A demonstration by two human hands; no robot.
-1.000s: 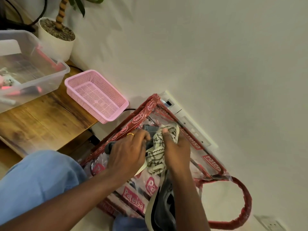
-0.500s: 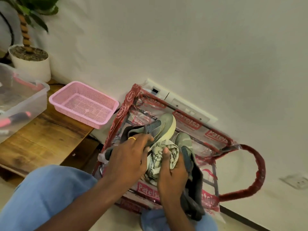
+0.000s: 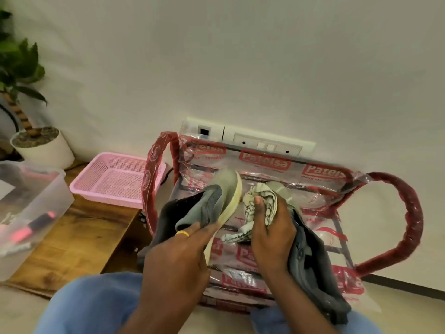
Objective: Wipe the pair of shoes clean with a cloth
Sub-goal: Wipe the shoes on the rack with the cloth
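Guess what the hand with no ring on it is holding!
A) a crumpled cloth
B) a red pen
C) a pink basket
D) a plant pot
A: the right hand, which has no ring, grips a crumpled cloth, right beside the grey-green shoe that the ringed left hand holds.

second shoe (image 3: 313, 266) mostly hidden under the right hand (image 3: 272, 235) and cloth (image 3: 262, 198). clear tub (image 3: 48, 208) cut off at left edge, contents blurred.
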